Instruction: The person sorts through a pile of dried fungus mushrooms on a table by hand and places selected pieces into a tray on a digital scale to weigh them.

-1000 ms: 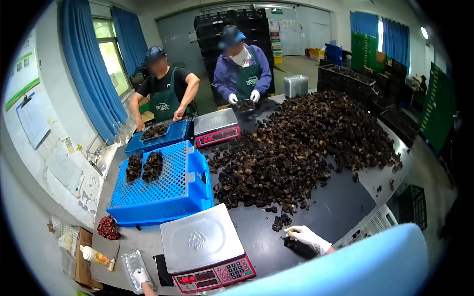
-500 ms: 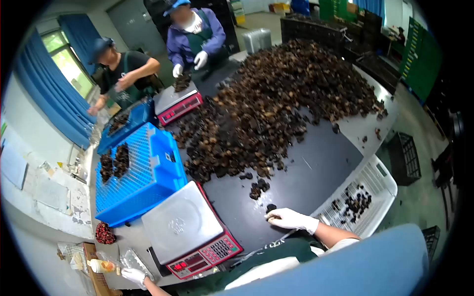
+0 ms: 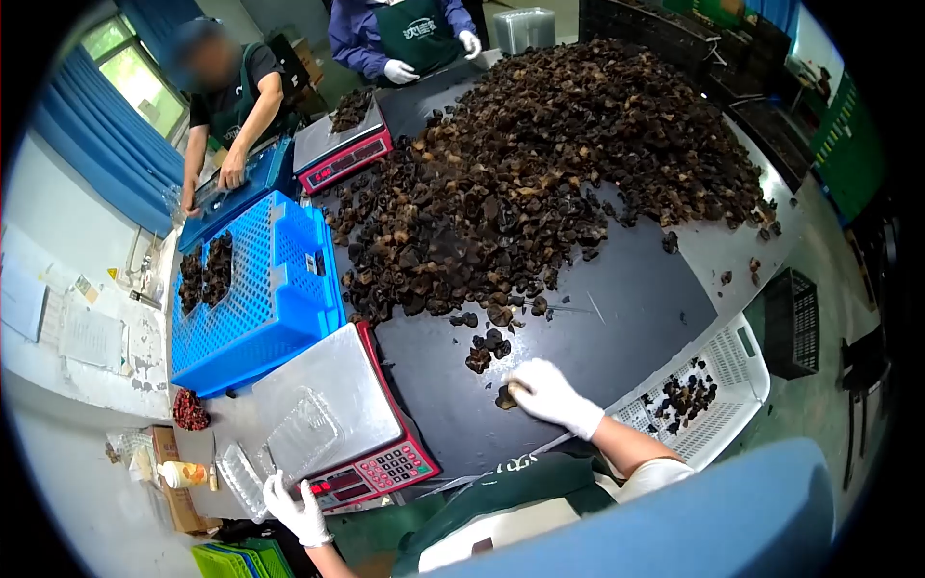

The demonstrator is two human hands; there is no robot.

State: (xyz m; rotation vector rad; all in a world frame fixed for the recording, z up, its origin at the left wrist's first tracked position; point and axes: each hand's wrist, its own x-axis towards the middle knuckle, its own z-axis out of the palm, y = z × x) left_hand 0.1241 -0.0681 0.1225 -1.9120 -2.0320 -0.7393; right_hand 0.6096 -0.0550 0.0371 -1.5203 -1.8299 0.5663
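My left hand, in a white glove, is closed at the edge of a clear plastic tray, which lies on the metal plate of the near scale. More clear trays lie just left of it. My right hand, also gloved, is closed over a dark mushroom piece at the table surface. A few loose pieces lie beyond it, in front of the large heap of dark dried mushrooms.
A blue crate holding two filled portions stands left. A white basket with dark pieces is at the right. Across the table, one person handles a blue crate; another person stands by a far scale bearing mushrooms.
My left hand has brought a clear tray onto the near scale. My right hand has shifted slightly among the loose pieces. The far scale now bears mushrooms, and the person beside it has let them go.
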